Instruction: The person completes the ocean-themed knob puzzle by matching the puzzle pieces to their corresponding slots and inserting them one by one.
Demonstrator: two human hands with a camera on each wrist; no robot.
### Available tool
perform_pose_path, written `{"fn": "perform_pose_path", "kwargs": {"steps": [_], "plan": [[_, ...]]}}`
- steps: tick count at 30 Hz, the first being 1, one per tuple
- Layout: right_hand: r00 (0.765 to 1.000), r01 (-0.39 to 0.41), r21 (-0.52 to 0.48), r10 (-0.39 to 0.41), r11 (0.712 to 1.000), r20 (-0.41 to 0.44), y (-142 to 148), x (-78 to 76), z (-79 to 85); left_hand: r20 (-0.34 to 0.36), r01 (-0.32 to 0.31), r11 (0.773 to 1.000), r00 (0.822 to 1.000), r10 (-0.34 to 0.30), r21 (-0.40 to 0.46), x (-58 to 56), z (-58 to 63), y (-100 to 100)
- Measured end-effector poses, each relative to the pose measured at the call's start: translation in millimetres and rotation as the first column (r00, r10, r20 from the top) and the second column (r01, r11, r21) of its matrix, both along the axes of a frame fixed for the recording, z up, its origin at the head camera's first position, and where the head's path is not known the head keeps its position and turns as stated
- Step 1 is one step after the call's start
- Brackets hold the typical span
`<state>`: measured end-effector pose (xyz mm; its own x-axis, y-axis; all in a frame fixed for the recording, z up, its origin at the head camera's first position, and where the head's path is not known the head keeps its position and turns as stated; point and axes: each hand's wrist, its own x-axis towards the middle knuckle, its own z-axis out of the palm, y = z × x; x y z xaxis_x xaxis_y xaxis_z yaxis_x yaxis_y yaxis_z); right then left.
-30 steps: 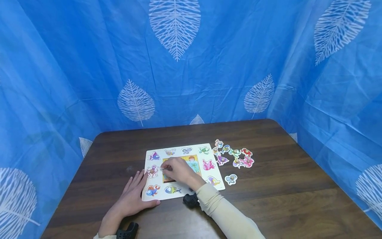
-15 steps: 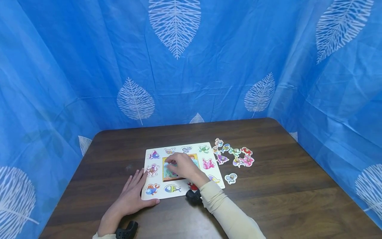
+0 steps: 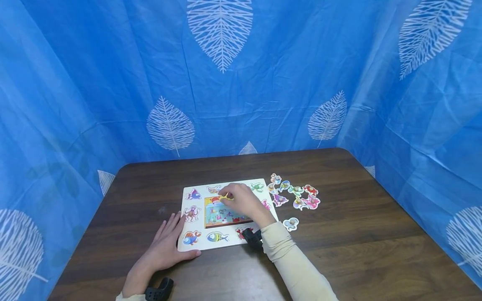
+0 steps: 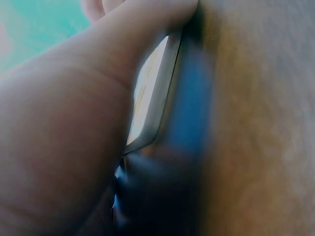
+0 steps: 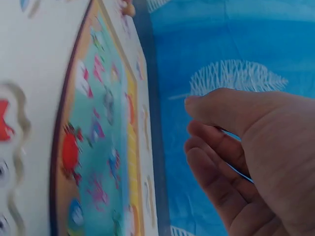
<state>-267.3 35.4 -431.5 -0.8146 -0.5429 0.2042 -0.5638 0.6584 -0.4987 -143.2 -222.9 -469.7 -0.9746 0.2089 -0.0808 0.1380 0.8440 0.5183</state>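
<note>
Octopus piece [image 3: 192, 213] looks seated in our board [image 3: 232, 241], short of the tabletop's [image 3: 376, 234] far edge; loose pieces [image 3: 296, 191] rightward lie unplaced. Our right grip [image 3: 244, 201] is empty, slightly parted; our left grip [image 3: 164, 246], straight-fingered.

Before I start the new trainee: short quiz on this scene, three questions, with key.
1. Yes or no: does the right hand hold a piece?
2. Pick one. The loose pieces lie:
A) left of the board
B) right of the board
C) under the left hand
3. Fill in: the animal on the board closest to the left hand's fingertips is the ____.

Key:
1. No; thumb and fingers are apart with nothing between them.
2. B
3. octopus
</note>
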Motion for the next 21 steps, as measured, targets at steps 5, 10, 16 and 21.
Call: {"fn": "perform_pose_path", "kwargs": {"steps": [5, 10, 16, 21], "plan": [[0.999, 0.038, -0.031, -0.038, 0.999, -0.001, 17, -7.4, 4.0, 0.000, 0.003, 1.000, 1.000, -0.003, -0.009, -0.5, 0.7, 1], [0.996, 0.089, -0.059, -0.089, 0.994, 0.009, 34, -14.1, 8.0, -0.007, 0.003, 1.000, 1.000, -0.003, -0.008, -0.8, 0.0, 1], [0.991, 0.132, -0.074, -0.132, 0.989, -0.001, 50, -19.1, 10.1, -0.006, -0.001, 1.000, 1.000, 0.001, -0.013, -0.1, 0.0, 1], [0.983, 0.182, -0.068, -0.181, 0.981, 0.025, 63, -22.8, 8.1, -0.001, 0.000, 1.000, 1.000, 0.000, -0.011, 0.7, 0.0, 1]]}}
